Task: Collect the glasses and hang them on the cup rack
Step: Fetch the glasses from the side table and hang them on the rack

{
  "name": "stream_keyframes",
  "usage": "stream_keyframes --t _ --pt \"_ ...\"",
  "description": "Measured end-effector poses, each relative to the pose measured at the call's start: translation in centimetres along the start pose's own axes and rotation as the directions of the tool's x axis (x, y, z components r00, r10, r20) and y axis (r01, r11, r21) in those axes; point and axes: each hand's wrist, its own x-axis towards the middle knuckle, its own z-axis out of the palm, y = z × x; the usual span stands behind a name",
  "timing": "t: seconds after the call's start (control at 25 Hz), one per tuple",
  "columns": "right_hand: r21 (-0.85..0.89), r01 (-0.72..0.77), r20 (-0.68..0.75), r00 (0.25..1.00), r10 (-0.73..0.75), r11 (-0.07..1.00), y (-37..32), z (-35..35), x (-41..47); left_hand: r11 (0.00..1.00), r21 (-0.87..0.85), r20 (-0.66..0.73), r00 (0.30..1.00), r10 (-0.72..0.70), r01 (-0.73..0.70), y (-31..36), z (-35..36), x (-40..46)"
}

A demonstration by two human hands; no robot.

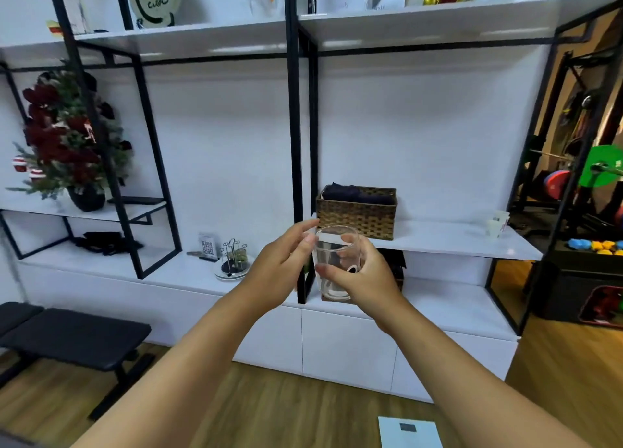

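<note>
Holding a clear glass (333,265) upright in front of the shelves, my right hand (362,272) wrapped its side, arm outstretched; my left hand (286,262) hovered open beside its rim, fingers loosely curled. The cup rack (234,257) stood on the tabletop (161,265), well left.

glass (332,262): clear, upright, gripped by right hand (362,275), left hand (286,262) just beside
rack (233,255): wire, left of hands

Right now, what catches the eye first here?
A clear drinking glass held upright mid-frame by the right hand, the left hand open beside it. Behind sits a brown woven basket on the white shelf; lower left, a small wire cup rack.
</note>
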Motion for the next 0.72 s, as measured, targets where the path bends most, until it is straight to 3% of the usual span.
stream_keyframes --t 0.36,0.72 --pt "0.090 -0.040 0.156 0.987 0.026 0.995 5.9 1.0 12.3 0.972 0.173 -0.249 0.962 -0.114 0.160 -5.1 3.3 9.5" --pt "0.072 -0.018 0.290 0.957 -0.004 0.997 10.5 9.0 23.3 0.936 0.252 -0.338 0.928 -0.154 0.247 -14.4 0.7 18.2"
